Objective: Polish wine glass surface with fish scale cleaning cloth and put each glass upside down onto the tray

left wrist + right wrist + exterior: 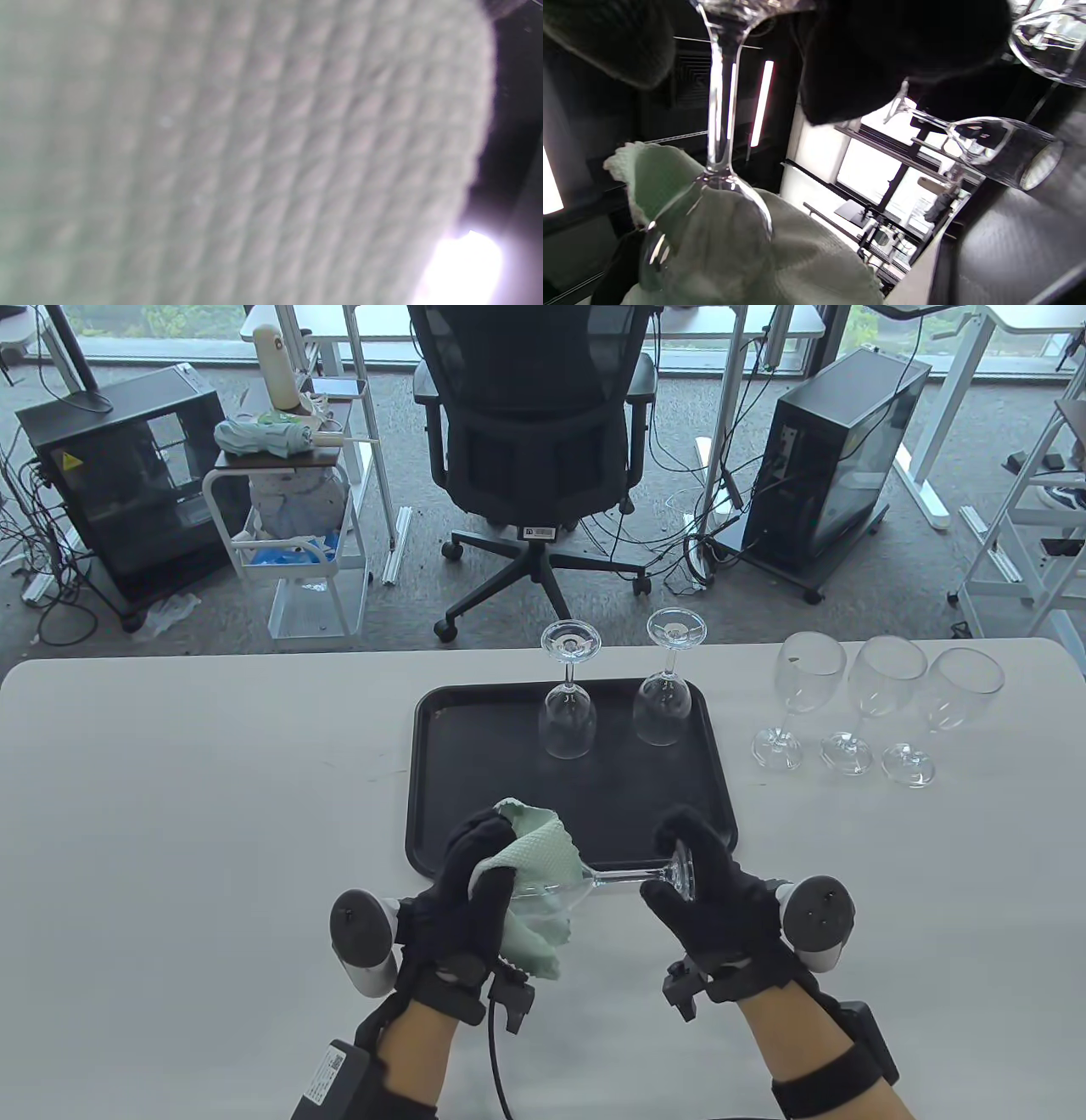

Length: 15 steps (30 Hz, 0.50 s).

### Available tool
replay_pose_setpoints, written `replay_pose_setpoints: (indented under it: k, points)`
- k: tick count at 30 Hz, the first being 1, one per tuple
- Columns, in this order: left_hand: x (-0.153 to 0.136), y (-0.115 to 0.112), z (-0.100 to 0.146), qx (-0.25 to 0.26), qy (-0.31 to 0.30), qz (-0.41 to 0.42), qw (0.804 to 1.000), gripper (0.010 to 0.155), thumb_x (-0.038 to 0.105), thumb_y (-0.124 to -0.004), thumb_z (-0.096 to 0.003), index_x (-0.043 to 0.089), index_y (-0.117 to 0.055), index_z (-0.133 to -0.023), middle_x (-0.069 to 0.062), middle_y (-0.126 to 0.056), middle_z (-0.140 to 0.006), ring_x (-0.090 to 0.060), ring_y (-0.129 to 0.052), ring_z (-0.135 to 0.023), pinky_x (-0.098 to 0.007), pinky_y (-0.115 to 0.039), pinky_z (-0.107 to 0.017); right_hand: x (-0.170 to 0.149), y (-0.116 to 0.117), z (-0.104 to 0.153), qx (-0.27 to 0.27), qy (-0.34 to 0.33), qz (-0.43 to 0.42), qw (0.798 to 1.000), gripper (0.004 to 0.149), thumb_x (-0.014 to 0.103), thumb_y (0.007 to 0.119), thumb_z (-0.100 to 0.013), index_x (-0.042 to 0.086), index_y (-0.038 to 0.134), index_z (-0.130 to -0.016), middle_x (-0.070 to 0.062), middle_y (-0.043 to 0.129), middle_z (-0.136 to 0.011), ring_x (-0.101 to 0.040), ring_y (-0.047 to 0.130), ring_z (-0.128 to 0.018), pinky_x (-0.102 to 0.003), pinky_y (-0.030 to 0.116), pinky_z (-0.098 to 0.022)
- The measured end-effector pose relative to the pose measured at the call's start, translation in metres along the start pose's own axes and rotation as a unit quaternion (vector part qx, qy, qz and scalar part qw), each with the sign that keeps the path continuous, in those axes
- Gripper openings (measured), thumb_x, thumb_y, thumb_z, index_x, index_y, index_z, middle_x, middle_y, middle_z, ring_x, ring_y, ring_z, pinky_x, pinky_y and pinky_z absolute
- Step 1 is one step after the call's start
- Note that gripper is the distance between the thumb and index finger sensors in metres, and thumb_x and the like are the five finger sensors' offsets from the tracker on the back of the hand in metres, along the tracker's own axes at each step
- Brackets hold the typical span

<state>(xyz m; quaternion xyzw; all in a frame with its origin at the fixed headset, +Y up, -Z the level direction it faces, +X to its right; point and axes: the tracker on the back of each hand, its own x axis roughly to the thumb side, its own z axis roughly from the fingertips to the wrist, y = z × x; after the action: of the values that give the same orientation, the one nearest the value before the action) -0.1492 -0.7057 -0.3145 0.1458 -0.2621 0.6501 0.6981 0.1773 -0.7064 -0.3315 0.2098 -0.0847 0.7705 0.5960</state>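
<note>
Glass (585,886) lies sideways in the air between both hands, over the near edge of the tray (441,780), close to the table's (170,814) near edge. It is thin, stiff and slick, and I judge it light but easy to snap at the stem, so the foot and the bowl are the safer places to hold, not the stem alone.

Right hand (721,899) has its grip curled round the foot (683,874), thumb and fingers pinching the disc; the right wrist view shows dark glove tips at the foot with the stem running down to the bowl. Left hand (462,882) grips the bowl through the cloth (543,861), fingers wrapped over the green weave, which is soft and should cut the slip. The left wrist view is filled by that cloth, blurred.

Two glasses (568,721) stand upside down at the tray's far edge. Three more (882,704) stand upright on the table, just right of the tray, apparently still to be polished.
</note>
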Motion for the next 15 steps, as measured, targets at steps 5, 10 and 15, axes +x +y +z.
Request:
replay_pose_setpoints:
  k: [5,10,15]
  points:
    - [0.009,0.001,0.000,0.013,-0.015,-0.055,0.998,0.057,0.065,-0.075,-0.0508,0.036,-0.066,-0.099,-0.002,-0.055,-0.112,-0.036,-0.063,-0.099,-0.061,-0.081,-0.052,-0.001,0.001,0.002,0.056,-0.017,0.035,0.998,0.086,0.065,0.077,-0.049,0.028,0.027,-0.109,-0.022,0.055,-0.103,-0.041,0.090,-0.060,-0.046,0.085,-0.037]
    - [0.000,-0.001,0.001,0.016,0.031,0.024,0.999,0.057,0.065,-0.075,-0.0520,0.035,-0.066,-0.100,-0.003,-0.057,-0.112,-0.038,-0.065,-0.098,-0.061,-0.082,-0.051,0.022,-0.002,0.012,-0.043,-0.257,0.258,0.930,0.090,0.063,0.077,-0.048,0.039,0.012,-0.104,-0.013,0.049,-0.107,-0.031,0.093,-0.062,-0.037,0.091,-0.039]
    - [0.005,0.000,0.000,0.006,-0.008,-0.017,1.000,0.059,0.067,-0.074,-0.0506,0.037,-0.065,-0.101,-0.002,-0.053,-0.114,-0.035,-0.063,-0.100,-0.059,-0.082,-0.052,0.009,0.000,0.005,-0.021,-0.087,0.074,0.993,0.071,0.070,0.071,-0.049,0.037,0.042,-0.106,-0.017,0.066,-0.095,-0.027,0.094,-0.044,-0.031,0.089,-0.021]
